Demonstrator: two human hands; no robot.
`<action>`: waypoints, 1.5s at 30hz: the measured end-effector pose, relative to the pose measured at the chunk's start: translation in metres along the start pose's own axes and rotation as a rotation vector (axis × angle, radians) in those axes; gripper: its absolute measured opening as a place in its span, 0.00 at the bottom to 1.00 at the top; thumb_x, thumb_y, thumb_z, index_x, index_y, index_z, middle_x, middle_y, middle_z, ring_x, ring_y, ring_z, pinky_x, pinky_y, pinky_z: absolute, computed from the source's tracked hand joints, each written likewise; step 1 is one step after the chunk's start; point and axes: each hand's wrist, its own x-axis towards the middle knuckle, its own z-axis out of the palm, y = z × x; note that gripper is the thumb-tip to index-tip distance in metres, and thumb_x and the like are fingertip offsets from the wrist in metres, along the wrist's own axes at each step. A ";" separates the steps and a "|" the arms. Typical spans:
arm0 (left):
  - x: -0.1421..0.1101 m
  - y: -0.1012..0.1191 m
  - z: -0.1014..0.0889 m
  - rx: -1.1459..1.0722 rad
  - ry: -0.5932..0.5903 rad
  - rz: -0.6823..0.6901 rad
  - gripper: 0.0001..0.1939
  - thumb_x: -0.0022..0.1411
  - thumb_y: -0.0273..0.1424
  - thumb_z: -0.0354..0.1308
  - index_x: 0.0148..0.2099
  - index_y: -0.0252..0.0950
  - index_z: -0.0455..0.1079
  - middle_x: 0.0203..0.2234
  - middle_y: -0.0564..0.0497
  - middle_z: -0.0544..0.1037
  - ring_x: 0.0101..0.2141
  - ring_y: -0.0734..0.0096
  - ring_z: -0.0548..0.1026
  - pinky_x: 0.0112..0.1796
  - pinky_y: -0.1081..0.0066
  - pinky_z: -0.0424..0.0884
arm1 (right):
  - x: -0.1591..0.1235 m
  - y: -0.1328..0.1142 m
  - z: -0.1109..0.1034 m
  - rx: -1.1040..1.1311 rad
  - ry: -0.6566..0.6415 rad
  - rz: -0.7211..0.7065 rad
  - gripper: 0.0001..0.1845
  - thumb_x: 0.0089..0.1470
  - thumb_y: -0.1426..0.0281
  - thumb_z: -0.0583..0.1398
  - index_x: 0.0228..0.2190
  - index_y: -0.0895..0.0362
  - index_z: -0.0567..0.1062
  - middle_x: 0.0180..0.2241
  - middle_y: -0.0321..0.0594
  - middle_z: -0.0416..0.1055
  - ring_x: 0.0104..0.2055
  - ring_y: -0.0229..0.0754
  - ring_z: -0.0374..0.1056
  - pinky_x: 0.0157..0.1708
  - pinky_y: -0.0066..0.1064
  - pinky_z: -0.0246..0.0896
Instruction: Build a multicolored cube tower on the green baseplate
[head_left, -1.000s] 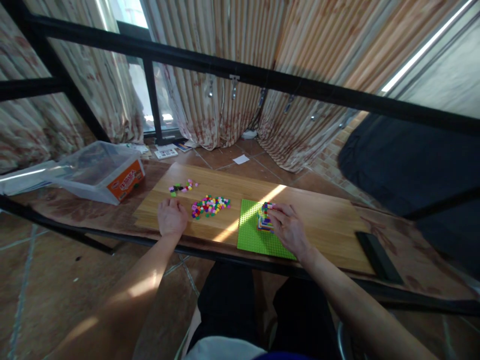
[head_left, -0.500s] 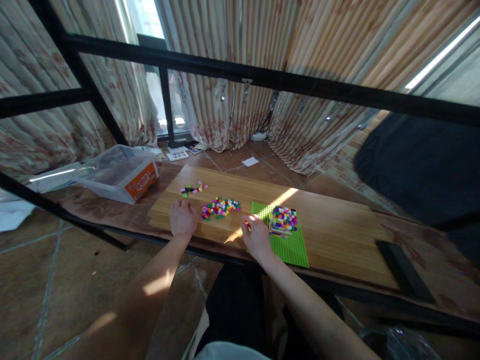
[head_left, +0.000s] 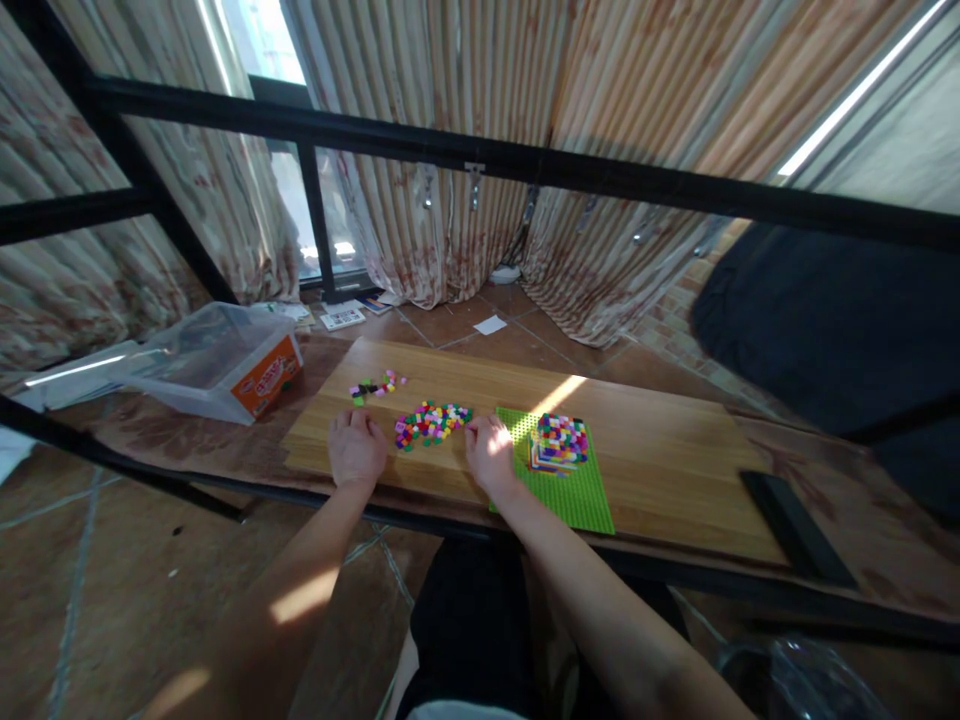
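Observation:
My left hand (head_left: 355, 448) rests on the wooden board with its fingers curled in; whatever is under them is hidden. Just to its right lies a pile of small coloured building bricks (head_left: 433, 424), and a smaller scatter of bricks (head_left: 376, 386) lies beyond it. At the right end of the pile is my right hand (head_left: 490, 452), fingers drawn together; I cannot make out anything in them. Its side overlaps the left part of a green baseplate (head_left: 577, 508). A multicoloured block of stacked bricks (head_left: 559, 442) stands on that baseplate.
The wooden board (head_left: 660, 440) lies across a cloth-covered bench. A clear plastic box (head_left: 202, 375) with an orange label stands at the left, and a dark flat bar (head_left: 796, 528) lies at the right end. A black metal rail (head_left: 585, 165) crosses behind, before curtains.
My right hand has moved left from beside the brick block to the right end of the loose pile. My left hand stays in about the same place. The whole view has shifted slightly.

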 end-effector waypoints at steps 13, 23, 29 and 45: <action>0.001 0.001 0.000 0.018 0.015 0.006 0.15 0.61 0.29 0.46 0.42 0.31 0.73 0.38 0.38 0.74 0.43 0.52 0.70 0.47 0.59 0.65 | -0.093 0.010 -0.072 0.559 -0.105 0.192 0.08 0.53 0.67 0.59 0.31 0.54 0.79 0.28 0.38 0.77 0.31 0.42 0.72 0.32 0.31 0.66; 0.001 0.000 0.002 0.011 0.027 -0.003 0.15 0.61 0.29 0.46 0.42 0.32 0.73 0.39 0.38 0.74 0.43 0.52 0.70 0.46 0.59 0.65 | -0.041 0.041 -0.135 0.215 0.128 -0.061 0.12 0.59 0.67 0.57 0.34 0.54 0.81 0.40 0.43 0.77 0.43 0.46 0.73 0.45 0.38 0.67; 0.000 0.000 0.002 -0.004 0.023 -0.003 0.15 0.61 0.29 0.46 0.42 0.32 0.73 0.38 0.38 0.74 0.44 0.52 0.70 0.46 0.58 0.65 | -0.015 0.053 -0.144 -0.015 0.028 -0.258 0.11 0.60 0.69 0.57 0.34 0.53 0.80 0.36 0.41 0.78 0.40 0.46 0.70 0.41 0.38 0.66; 0.000 0.001 0.002 0.000 0.020 -0.002 0.13 0.60 0.29 0.47 0.42 0.33 0.72 0.38 0.39 0.73 0.43 0.52 0.70 0.46 0.58 0.65 | -0.002 0.062 -0.145 -0.121 -0.087 -0.415 0.12 0.60 0.72 0.57 0.26 0.54 0.77 0.30 0.39 0.76 0.35 0.43 0.67 0.39 0.34 0.61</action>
